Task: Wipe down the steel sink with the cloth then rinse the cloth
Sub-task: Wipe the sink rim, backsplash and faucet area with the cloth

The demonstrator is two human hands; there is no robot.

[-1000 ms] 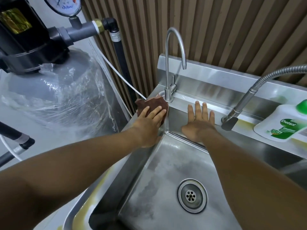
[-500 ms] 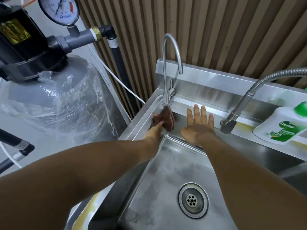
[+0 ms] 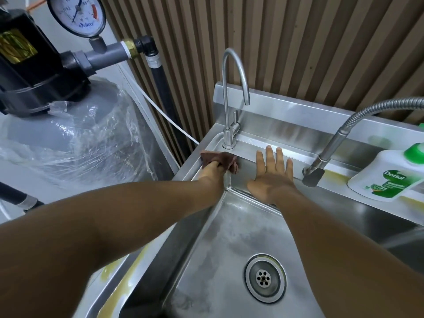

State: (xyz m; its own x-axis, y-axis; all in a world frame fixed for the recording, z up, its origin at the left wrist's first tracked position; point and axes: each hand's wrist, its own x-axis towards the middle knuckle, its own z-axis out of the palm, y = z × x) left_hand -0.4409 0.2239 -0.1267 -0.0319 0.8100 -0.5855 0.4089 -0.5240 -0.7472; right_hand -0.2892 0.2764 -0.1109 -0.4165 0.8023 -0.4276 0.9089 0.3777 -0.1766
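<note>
The steel sink (image 3: 220, 244) fills the lower middle, its round drain (image 3: 265, 278) near the front. A brown cloth (image 3: 226, 158) lies bunched on the sink's far left rim, just in front of the gooseneck tap (image 3: 229, 97). My left hand (image 3: 212, 173) grips the cloth, fingers curled into its folds. My right hand (image 3: 270, 177) lies flat with straight fingers against the basin's back wall, to the right of the cloth.
A flexible metal spray hose (image 3: 330, 152) hangs over the back ledge at right. A white Dettol bottle (image 3: 387, 177) lies on the right ledge. At left stands a grey plastic-wrapped tank (image 3: 68, 138) with a pressure gauge (image 3: 76, 14). A slatted wall runs behind.
My left hand has gone from pressing the cloth flat on the rim to gripping it bunched, sliding it across the corner by the tap. My right hand has stayed on the back wall.
</note>
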